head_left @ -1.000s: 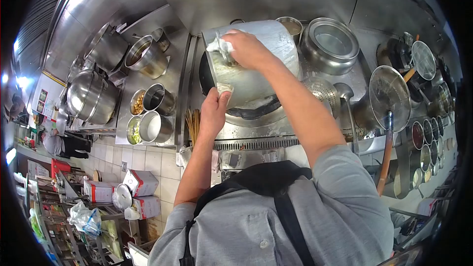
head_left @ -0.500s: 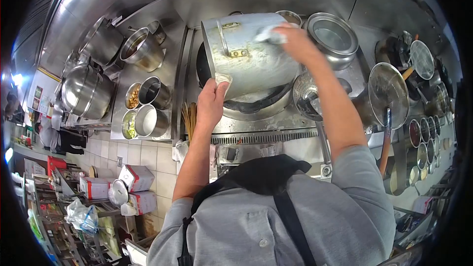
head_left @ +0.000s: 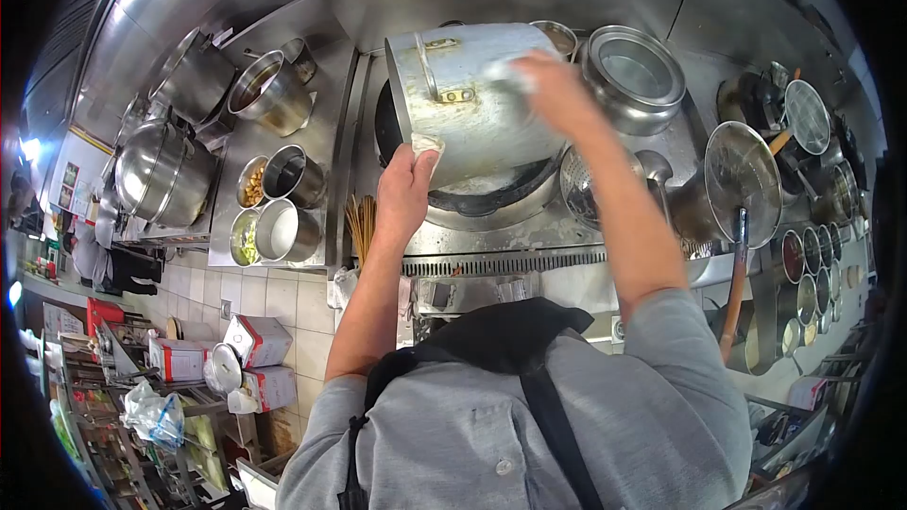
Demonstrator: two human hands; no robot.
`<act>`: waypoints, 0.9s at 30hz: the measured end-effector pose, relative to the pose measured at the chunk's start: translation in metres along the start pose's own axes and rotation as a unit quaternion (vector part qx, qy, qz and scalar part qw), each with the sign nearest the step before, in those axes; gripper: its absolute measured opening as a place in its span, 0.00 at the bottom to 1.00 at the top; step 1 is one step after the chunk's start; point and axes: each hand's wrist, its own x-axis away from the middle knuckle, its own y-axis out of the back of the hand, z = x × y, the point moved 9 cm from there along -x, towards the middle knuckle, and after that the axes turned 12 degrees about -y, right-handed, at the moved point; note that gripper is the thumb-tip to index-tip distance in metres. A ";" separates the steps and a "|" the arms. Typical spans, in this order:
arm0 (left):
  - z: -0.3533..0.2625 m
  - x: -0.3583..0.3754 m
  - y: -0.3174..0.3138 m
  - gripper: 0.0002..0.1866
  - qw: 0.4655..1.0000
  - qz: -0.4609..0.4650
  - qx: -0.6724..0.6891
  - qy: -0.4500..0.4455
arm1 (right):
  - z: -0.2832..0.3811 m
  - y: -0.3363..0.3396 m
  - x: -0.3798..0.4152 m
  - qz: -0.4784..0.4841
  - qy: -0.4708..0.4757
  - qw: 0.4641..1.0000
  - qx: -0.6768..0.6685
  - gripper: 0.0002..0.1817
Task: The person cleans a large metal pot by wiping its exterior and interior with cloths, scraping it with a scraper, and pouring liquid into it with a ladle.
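A large metal stockpot point(head_left: 491, 137) lies on its side over the wok point(head_left: 385, 123) on the range. Its mouth faces left, and a riveted handle point(head_left: 427, 66) shows on its upper wall. My left hand point(head_left: 406, 191) grips the pot's lower rim through a folded pale cloth point(head_left: 428, 144). On the pot's outer wall, my right hand point(head_left: 557, 90) presses a white cloth point(head_left: 508, 74); both are blurred by motion. The pot's inside and base are mostly hidden.
Right of the pot are a perforated ladle point(head_left: 581, 184), a round steel pot point(head_left: 635, 76) and a mesh strainer point(head_left: 744, 179). The left counter holds several steel containers point(head_left: 288, 229) and a domed pot point(head_left: 161, 173). Bamboo sticks point(head_left: 361, 227) stand near my left forearm. A person point(head_left: 118, 264) is far left.
My right hand and its cloth have shifted slightly left and down along the pot's wall. My left hand keeps its hold on the rim. The pot has barely moved.
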 end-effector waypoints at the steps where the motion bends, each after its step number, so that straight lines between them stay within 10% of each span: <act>1: -0.001 0.000 0.000 0.20 1.000 0.010 -0.002 0.019 | 0.027 -0.015 0.000 -0.006 0.035 0.999 0.019 0.22; 9: -0.003 -0.001 0.003 0.20 1.000 0.014 0.007 0.003 | -0.055 0.032 -0.005 0.000 -0.031 0.999 0.041 0.24; 15: -0.005 -0.002 -0.002 0.20 0.999 0.031 -0.008 0.007 | 0.073 -0.046 -0.010 0.047 0.124 0.990 0.054 0.24; 20: -0.001 0.001 0.001 0.20 1.000 0.019 0.012 0.011 | -0.056 0.033 -0.022 0.001 0.012 1.000 -0.019 0.21; 23: -0.008 -0.002 0.003 0.20 1.000 0.011 0.009 -0.001 | -0.005 0.009 -0.024 0.061 -0.053 0.997 0.004 0.20; 24: -0.006 -0.001 0.002 0.20 1.000 0.017 0.008 0.013 | -0.002 -0.041 -0.028 -0.043 0.100 0.994 0.024 0.19; 27: 0.002 0.000 0.001 0.20 0.999 0.029 -0.002 0.027 | 0.070 -0.043 -0.006 0.022 0.107 0.993 0.043 0.20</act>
